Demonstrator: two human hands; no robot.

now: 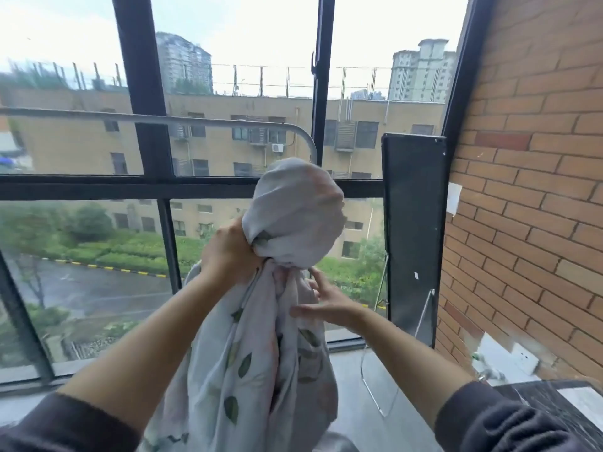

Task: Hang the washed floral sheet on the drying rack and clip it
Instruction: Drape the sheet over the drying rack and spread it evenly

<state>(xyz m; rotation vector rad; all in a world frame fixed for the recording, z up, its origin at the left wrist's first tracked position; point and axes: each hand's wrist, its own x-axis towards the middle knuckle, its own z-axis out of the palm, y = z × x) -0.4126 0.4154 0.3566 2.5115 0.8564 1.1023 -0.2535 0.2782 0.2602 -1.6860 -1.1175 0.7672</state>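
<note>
Dark sleeves (496, 422) occupy the bottom corners of the head view, pushed back from both bare forearms. Between the forearms hangs the floral sheet (261, 360), pale fabric printed with green leaves, gathered into a thick bundle. The left hand (228, 252) is closed in a fist around the gathered neck of the sheet, below a rounded ball of fabric that bulges above the grip. The right hand (326, 300) is open, fingers spread, with the fingertips touching the sheet just below that neck; it grips nothing. The drying rack (195, 120), a curved metal bar, runs across behind the bundle at window height; the ball of fabric overlaps its bend. A brick wall (528, 190) stands at right, beside a black panel (414, 223).
</note>
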